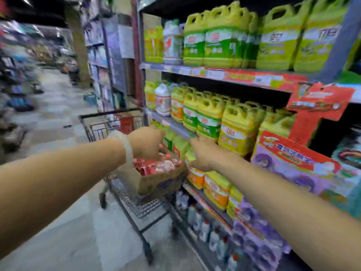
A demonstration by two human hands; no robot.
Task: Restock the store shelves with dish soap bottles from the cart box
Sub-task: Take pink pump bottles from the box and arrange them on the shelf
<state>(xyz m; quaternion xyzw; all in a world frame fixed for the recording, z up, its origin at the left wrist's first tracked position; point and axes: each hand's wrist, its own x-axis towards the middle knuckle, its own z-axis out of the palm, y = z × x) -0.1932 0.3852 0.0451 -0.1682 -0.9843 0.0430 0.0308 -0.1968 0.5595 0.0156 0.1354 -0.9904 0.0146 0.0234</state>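
Cardboard box (156, 182) of red-capped dish soap bottles (162, 165) seated in wire cart (136, 208), cart parked just beside shelves (195, 132) on right. Left hand (145, 142) over box, fingers curled down among bottle tops; hold on a bottle cannot be told through blur. Right hand (203, 153) at shelf edge, fingers curled round a yellow-green pack (190, 155); grip closed on it. Yellow jugs (234, 132) packed tight along shelf front. Open floor (68, 231) left of cart, aisle running clear ahead.
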